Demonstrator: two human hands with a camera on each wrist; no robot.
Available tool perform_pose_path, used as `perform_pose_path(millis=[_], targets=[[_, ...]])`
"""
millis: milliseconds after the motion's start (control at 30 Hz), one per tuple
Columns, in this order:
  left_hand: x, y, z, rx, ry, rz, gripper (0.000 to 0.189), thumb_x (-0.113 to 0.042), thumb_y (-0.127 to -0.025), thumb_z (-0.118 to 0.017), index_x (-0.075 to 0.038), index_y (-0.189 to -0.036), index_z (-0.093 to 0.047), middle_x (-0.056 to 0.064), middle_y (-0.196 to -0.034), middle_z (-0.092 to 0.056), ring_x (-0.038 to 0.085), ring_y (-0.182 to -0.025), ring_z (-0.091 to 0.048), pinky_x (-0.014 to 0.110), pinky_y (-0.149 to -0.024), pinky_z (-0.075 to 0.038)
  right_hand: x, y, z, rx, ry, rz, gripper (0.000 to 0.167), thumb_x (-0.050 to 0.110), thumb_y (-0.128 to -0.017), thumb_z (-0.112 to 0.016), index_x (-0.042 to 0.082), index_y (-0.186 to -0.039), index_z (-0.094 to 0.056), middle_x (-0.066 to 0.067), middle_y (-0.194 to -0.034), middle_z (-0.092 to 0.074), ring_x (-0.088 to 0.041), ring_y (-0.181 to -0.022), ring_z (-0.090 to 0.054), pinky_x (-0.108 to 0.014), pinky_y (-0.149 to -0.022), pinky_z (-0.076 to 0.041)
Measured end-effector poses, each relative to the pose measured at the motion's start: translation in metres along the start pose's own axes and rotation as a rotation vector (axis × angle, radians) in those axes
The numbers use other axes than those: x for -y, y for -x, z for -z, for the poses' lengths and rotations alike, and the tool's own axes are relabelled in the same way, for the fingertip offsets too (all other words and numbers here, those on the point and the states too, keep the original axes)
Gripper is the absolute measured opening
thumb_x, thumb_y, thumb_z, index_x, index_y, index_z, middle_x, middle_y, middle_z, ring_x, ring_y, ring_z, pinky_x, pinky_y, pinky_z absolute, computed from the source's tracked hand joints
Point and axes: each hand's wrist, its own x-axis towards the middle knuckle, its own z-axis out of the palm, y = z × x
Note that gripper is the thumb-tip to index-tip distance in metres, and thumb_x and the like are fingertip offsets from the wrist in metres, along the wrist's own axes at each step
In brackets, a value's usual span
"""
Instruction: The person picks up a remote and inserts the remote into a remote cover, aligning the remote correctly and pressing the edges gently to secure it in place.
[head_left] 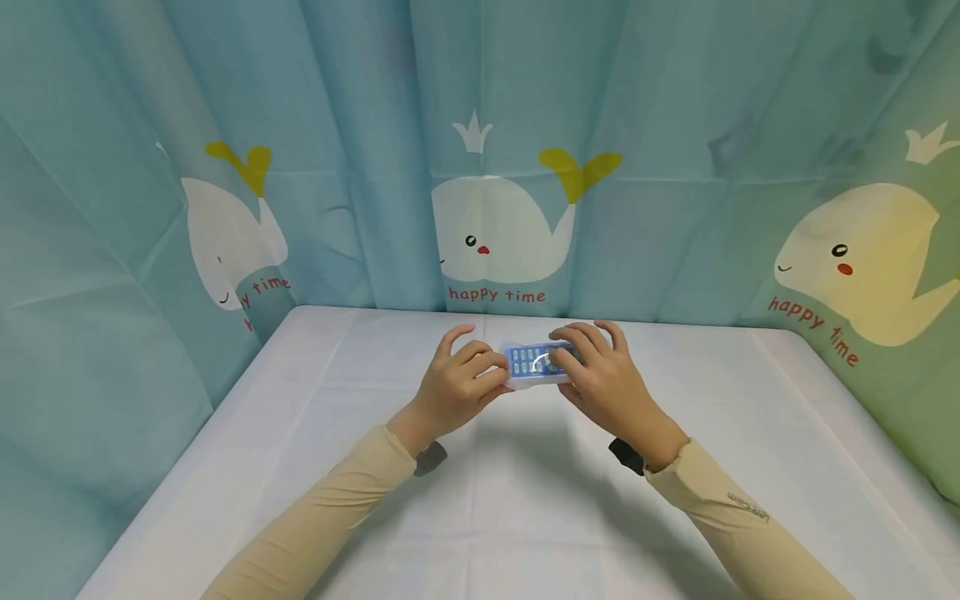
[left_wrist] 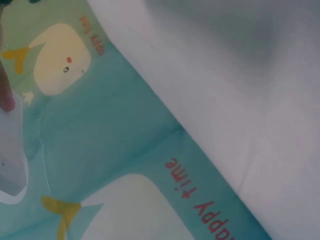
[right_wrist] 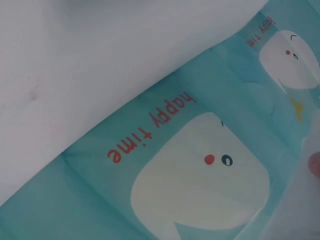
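Observation:
A small remote control with a blue face, rows of pale buttons and a whitish cover is held above the table in the head view. My left hand grips its left end, index finger raised. At the other end my right hand holds it, its fingers lying over part of the button face. The left wrist view catches the plain pale back of the remote control at the left edge, beside a fingertip. In the right wrist view only a fingertip and a pale patch show at the right edge.
A white-covered table spreads beneath both hands, with their shadows on it. Behind and at both sides hangs a blue-green curtain printed with whales and red lettering. Dark wrist straps sit under the wrists.

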Motion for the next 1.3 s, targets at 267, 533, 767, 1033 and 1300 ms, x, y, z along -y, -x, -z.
perform_pose_path(millis=[267, 533, 767, 1033, 1300], targets=[[0.005, -0.003, 0.003, 0.092, 0.085, -0.068, 0.020, -0.028, -0.068, -0.083, -0.017, -0.076, -0.068, -0.008, -0.078, -0.068, 0.010, -0.080, -0.060, 0.044, -0.097, -0.044, -0.002, 0.002, 0.003, 0.186, 0.049, 0.010, 0.051, 0.011, -0.055, -0.089, 0.010, -0.094, -0.055, -0.007, -0.108, -0.067, -0.026, -0.098, -0.063, -0.058, -0.094, -0.041], [0.005, -0.001, 0.003, 0.080, 0.018, -0.059, 0.018, -0.023, -0.068, -0.084, -0.017, -0.075, -0.068, -0.008, -0.076, -0.069, 0.009, -0.077, -0.061, 0.043, -0.096, -0.045, -0.009, 0.008, 0.001, 0.194, 0.012, 0.034, 0.053, 0.009, -0.057, -0.088, 0.012, -0.100, -0.058, -0.004, -0.104, -0.069, -0.022, -0.093, -0.065, -0.057, -0.094, -0.040], [0.004, 0.004, -0.001, 0.123, -0.107, -0.029, 0.047, -0.036, -0.065, -0.083, -0.016, -0.105, -0.068, -0.005, -0.093, -0.069, 0.012, -0.086, -0.061, 0.045, -0.097, -0.043, -0.010, 0.008, 0.004, 0.268, -0.163, -0.068, 0.040, 0.016, -0.070, -0.082, 0.008, -0.103, -0.061, -0.006, -0.096, -0.070, -0.022, -0.085, -0.067, -0.050, -0.093, -0.043], [0.001, 0.002, -0.004, 0.142, -0.128, 0.067, 0.062, -0.047, -0.061, -0.083, -0.021, -0.114, -0.065, -0.006, -0.083, -0.068, 0.014, -0.083, -0.060, 0.049, -0.098, -0.040, -0.011, -0.004, 0.011, 0.374, -0.271, -0.121, 0.034, 0.021, -0.085, -0.067, 0.005, -0.115, -0.060, -0.004, -0.096, -0.066, -0.017, -0.082, -0.064, -0.045, -0.092, -0.043], [-0.001, 0.005, 0.002, 0.227, 0.138, 0.337, 0.061, -0.045, -0.061, -0.084, -0.018, -0.113, -0.065, -0.004, -0.086, -0.070, 0.015, -0.084, -0.058, 0.053, -0.102, -0.036, -0.009, -0.001, 0.014, 0.340, -0.172, -0.096, 0.073, 0.036, -0.064, -0.085, 0.006, -0.125, -0.057, -0.008, -0.104, -0.065, -0.021, -0.091, -0.063, -0.046, -0.088, -0.045]])
